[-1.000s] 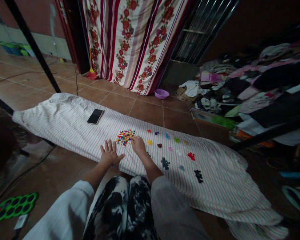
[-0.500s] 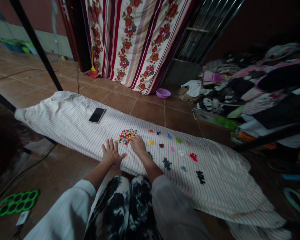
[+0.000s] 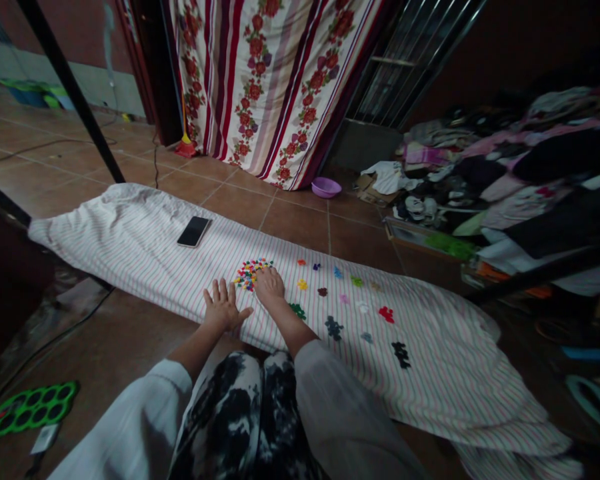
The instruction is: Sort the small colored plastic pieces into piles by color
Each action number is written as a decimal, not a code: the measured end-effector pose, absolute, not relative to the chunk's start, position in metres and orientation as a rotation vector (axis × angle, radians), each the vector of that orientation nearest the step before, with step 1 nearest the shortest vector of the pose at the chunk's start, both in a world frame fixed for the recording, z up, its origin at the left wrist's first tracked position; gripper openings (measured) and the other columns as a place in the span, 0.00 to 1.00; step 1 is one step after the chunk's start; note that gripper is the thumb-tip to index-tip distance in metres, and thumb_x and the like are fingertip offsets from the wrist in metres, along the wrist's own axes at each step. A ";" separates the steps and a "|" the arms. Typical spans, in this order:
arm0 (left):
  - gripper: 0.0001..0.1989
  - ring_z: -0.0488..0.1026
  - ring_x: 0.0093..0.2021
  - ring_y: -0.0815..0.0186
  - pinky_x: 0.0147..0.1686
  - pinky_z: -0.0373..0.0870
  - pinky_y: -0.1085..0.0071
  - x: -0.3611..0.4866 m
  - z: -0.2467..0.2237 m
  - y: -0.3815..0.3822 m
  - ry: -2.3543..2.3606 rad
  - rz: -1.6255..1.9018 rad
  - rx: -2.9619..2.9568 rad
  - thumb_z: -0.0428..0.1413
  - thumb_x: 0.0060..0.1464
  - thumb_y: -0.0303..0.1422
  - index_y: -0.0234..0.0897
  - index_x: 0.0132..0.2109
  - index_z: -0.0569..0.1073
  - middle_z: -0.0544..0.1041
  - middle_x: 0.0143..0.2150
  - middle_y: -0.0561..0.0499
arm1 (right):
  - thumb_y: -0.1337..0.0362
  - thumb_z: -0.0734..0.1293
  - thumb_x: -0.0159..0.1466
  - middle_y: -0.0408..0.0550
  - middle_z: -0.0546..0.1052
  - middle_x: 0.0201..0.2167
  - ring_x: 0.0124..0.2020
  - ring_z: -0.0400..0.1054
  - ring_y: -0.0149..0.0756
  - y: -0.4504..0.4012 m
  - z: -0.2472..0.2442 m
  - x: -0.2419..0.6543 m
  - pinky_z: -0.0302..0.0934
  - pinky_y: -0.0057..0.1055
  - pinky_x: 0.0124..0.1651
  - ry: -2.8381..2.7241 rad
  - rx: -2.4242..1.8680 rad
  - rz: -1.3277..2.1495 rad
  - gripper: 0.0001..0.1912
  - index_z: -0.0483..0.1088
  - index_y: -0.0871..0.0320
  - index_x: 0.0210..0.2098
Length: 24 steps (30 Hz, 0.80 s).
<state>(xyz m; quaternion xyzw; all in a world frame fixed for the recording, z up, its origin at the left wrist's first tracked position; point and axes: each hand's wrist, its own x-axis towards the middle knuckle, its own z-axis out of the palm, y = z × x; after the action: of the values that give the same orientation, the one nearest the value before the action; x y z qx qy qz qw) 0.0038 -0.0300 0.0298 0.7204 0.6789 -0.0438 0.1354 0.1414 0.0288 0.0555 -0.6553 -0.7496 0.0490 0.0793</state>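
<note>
Small multicolored pieces (image 3: 247, 272) lie heaped mid-worktop, the right hand (image 3: 270, 285) bent over their edge, its grip impossible to tell. The left hand (image 3: 222, 307) rests beside them, fingers splayed, grip released. Single-color clusters (image 3: 334, 327) dot the striped cloth (image 3: 145, 243) rightward; a phone (image 3: 194, 231) lies left. Beyond, a purple basin (image 3: 326, 188) sits on floor tiles (image 3: 300, 217) near a floral curtain (image 3: 280, 87).

"You wear a pale, bluish-white left sleeve (image 3: 135, 413), loose and wide, ending well short of your bare left hand (image 3: 223, 308)."
"And your right sleeve (image 3: 345, 413)?"
"Just as roomy, though yours looks greyer on that side, softly creased, and it also stops short of your bare right hand (image 3: 271, 285)."
"Anything lower down on you?"
"You have on blotchy black-and-white legwear (image 3: 220, 413), patterned like spilled ink, its exact cut unclear."
</note>
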 end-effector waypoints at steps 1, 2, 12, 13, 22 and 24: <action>0.49 0.28 0.68 0.42 0.61 0.33 0.40 0.004 0.030 -0.030 1.965 -0.128 2.083 0.31 0.50 0.62 0.28 0.68 0.39 0.35 0.70 0.34 | 0.69 0.58 0.65 0.57 0.72 0.46 0.49 0.59 0.43 0.028 0.055 0.141 0.54 0.37 0.50 -2.240 -1.953 0.142 0.13 0.72 0.60 0.43; 0.50 0.28 0.68 0.42 0.61 0.33 0.40 0.004 0.030 -0.030 1.964 -0.127 2.080 0.31 0.50 0.62 0.28 0.68 0.39 0.34 0.70 0.33 | 0.68 0.58 0.65 0.57 0.72 0.45 0.49 0.60 0.43 0.027 0.055 0.142 0.54 0.37 0.50 -2.235 -1.940 0.144 0.12 0.72 0.60 0.43; 0.49 0.29 0.69 0.42 0.62 0.33 0.40 0.005 0.037 -0.032 1.962 -0.167 2.075 0.31 0.50 0.62 0.28 0.68 0.40 0.35 0.70 0.33 | 0.70 0.60 0.61 0.48 0.76 0.39 0.43 0.64 0.37 0.017 0.050 0.174 0.55 0.31 0.47 -2.025 -1.873 0.279 0.12 0.69 0.56 0.42; 0.50 0.29 0.69 0.42 0.62 0.32 0.40 0.005 0.038 -0.032 1.962 -0.172 2.068 0.31 0.50 0.62 0.28 0.68 0.40 0.35 0.70 0.33 | 0.70 0.59 0.60 0.48 0.76 0.39 0.43 0.65 0.36 0.015 0.048 0.179 0.55 0.30 0.47 -2.000 -1.869 0.283 0.12 0.69 0.56 0.42; 0.51 0.29 0.69 0.42 0.61 0.34 0.40 0.005 0.036 -0.031 1.974 -0.181 2.060 0.31 0.48 0.64 0.28 0.67 0.39 0.34 0.70 0.34 | 0.72 0.58 0.58 0.46 0.76 0.36 0.41 0.67 0.35 -0.007 0.028 0.222 0.57 0.31 0.49 -1.895 -1.753 0.297 0.14 0.71 0.56 0.39; 0.52 0.29 0.69 0.42 0.61 0.34 0.40 0.005 0.036 -0.031 1.968 -0.181 2.063 0.31 0.48 0.64 0.28 0.67 0.39 0.34 0.70 0.34 | 0.72 0.57 0.58 0.46 0.76 0.36 0.42 0.67 0.35 -0.012 0.025 0.231 0.58 0.31 0.49 -1.877 -1.744 0.301 0.15 0.72 0.57 0.38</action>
<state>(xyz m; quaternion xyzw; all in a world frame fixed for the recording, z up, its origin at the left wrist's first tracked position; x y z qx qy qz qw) 0.0050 -0.0311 0.0363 0.7148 0.6819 -0.0626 0.1420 0.2308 -0.0122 0.0253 -0.6494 -0.6991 0.1122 0.2774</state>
